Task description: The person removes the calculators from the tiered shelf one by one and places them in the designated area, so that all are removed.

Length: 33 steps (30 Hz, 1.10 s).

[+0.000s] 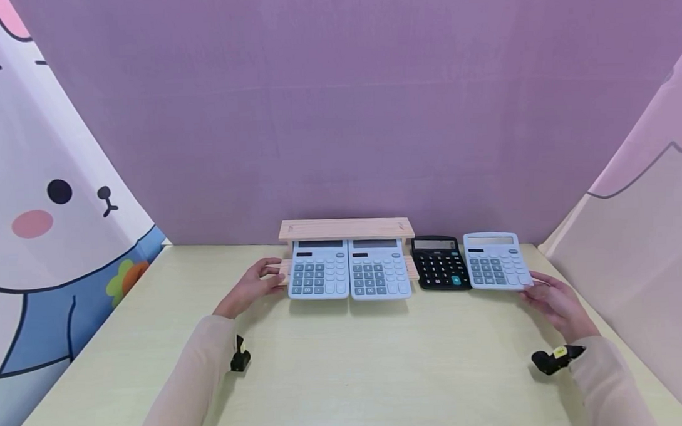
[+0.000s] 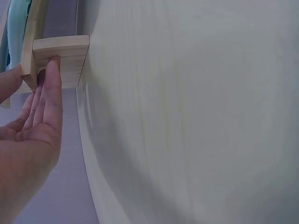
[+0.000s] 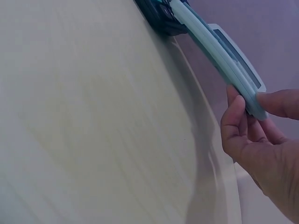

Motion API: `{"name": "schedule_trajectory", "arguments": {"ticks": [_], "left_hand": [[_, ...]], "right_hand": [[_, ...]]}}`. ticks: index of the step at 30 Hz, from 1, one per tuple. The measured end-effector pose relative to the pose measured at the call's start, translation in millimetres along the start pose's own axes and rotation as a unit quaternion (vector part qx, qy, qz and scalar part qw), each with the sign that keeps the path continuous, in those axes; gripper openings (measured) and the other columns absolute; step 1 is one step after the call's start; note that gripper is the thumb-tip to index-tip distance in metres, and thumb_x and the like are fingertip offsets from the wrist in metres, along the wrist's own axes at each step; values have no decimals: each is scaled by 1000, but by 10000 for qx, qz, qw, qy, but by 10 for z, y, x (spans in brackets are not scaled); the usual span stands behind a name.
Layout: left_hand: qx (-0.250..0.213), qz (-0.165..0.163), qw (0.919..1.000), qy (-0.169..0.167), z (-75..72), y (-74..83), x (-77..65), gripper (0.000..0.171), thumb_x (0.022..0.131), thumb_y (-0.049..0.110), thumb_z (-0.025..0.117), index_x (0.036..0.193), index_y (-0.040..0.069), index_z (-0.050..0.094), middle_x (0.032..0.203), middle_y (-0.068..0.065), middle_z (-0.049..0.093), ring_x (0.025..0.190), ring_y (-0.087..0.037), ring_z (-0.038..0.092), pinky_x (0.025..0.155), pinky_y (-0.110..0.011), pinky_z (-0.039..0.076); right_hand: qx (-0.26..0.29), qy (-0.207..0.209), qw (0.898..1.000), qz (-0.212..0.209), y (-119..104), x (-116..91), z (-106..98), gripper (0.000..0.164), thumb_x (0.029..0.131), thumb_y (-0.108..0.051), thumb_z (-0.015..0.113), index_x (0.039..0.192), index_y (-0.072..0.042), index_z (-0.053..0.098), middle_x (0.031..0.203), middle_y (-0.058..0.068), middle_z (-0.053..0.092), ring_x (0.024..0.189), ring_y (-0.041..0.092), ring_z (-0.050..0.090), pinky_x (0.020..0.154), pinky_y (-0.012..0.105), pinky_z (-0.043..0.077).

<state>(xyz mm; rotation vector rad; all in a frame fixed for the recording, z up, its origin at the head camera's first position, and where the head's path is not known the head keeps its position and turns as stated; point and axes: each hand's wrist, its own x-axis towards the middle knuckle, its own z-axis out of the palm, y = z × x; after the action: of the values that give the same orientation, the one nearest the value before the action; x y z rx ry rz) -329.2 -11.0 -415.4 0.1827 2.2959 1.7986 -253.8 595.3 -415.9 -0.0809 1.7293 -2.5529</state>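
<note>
A pale wooden rack [image 1: 346, 229] stands at the back of the table, with two light blue calculators [image 1: 319, 288] leaning side by side on it. My left hand [image 1: 252, 287] holds the left end of its lower rail [image 2: 29, 56], thumb on one side and fingers on the other. Farther right, my right hand [image 1: 560, 304] pinches the lower right corner of another light blue calculator [image 1: 496, 264]. In the right wrist view this calculator [image 3: 224, 60] is tilted above the table, its near edge between thumb and fingers. A black calculator [image 1: 441, 263] lies between it and the rack.
The pale table [image 1: 380, 368] runs up to a purple backdrop [image 1: 343, 112]. A printed cartoon curtain [image 1: 66, 247] borders the left side, and a pale pink and cream one [image 1: 641, 246] the right. Both wrists carry small black cameras [image 1: 241, 355].
</note>
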Motion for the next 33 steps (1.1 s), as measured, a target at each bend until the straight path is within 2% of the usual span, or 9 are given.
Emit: {"name": "schedule_trajectory", "arguments": {"ticks": [13,16,19,24,29,33], "left_hand": [[109,-62,9999,33,7,9,-18,52,91,8,53,137,4,29,128,-24,41,96,-20,59,91,-37,52],[121,-108,9999,48,8,10,-15,52,91,8,53,137,6,29,128,-23,41,98,-22,59,91,-37,52],[130,-131,9998,54,10,8,-10,51,92,8,53,137,6,30,128,-23,42,101,-25,58,91,-37,52],[153,-135,9998,73,14,8,-10,51,92,8,53,137,6,30,129,-22,41,105,-28,57,92,-37,51],[116,-79,9999,42,18,13,-15,52,92,7,53,137,4,28,128,-24,41,106,-30,56,93,-38,51],[91,-90,9999,53,21,12,-15,52,92,7,52,137,4,28,128,-24,41,106,-30,56,93,-38,51]], "right_hand": [[-179,106,9998,61,6,59,-107,36,88,15,41,94,-16,60,88,0,66,79,11,62,70,20,55],[-322,162,9993,127,6,76,-132,30,88,13,43,102,-12,52,89,-1,65,80,10,62,71,20,55],[-404,272,9986,197,4,92,-144,29,88,12,45,103,-12,49,88,-2,65,80,9,62,72,20,54],[-347,420,9978,367,8,110,-153,30,88,11,47,93,-17,57,87,-2,66,78,10,62,71,20,55],[-301,504,9968,536,19,122,-160,23,90,8,46,102,-11,49,87,-3,66,79,10,62,71,20,54],[-380,470,9969,498,29,124,-160,22,90,8,45,103,-11,47,87,-3,65,79,9,62,72,19,54]]}}
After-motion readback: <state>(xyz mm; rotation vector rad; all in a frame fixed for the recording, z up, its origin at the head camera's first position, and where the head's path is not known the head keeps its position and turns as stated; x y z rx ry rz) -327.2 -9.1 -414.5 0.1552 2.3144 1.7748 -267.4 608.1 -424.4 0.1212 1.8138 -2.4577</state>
